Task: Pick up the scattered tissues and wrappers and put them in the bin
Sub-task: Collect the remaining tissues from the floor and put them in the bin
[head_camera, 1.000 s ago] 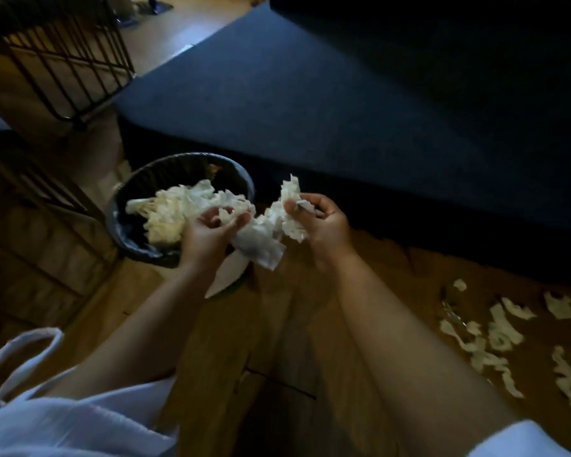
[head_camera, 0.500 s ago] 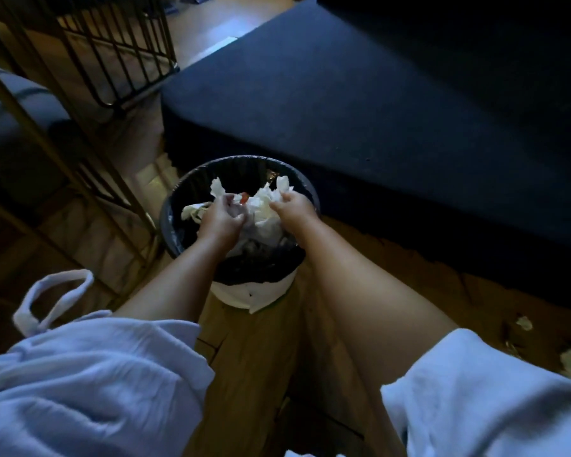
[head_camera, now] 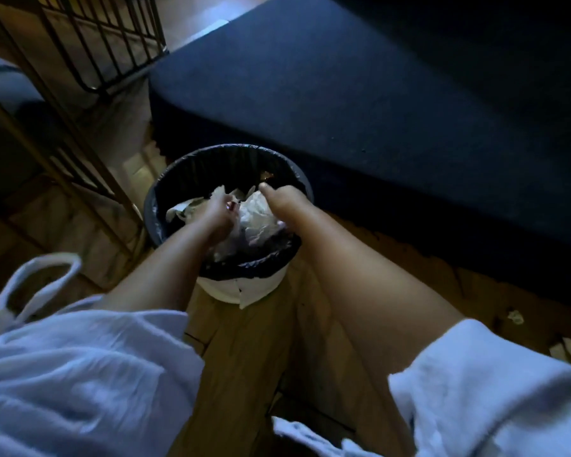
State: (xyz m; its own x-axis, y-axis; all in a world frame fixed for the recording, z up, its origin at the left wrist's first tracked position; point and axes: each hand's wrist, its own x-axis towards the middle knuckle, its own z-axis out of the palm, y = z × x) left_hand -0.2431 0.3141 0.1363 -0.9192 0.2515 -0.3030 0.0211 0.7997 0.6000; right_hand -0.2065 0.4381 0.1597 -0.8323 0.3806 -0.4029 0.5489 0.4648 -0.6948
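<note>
Wooden floor (head_camera: 244, 357): upright bin (head_camera: 244, 289); left hand (head_camera: 216, 214) grips tissues (head_camera: 257, 212), right hand (head_camera: 279, 199) beside.

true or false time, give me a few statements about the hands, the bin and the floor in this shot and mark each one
1. The left hand and right hand both reach into the bin, at the tissues. True.
2. The bin has a black liner. True.
3. Nothing is left to pick up. False: white scraps lie on the wooden floor at the right.
4. The bin stands on a table. False: it stands on the wooden floor, beside the dark blue upholstered furniture.
5. The person wears gloves. False: both hands are bare.
</note>
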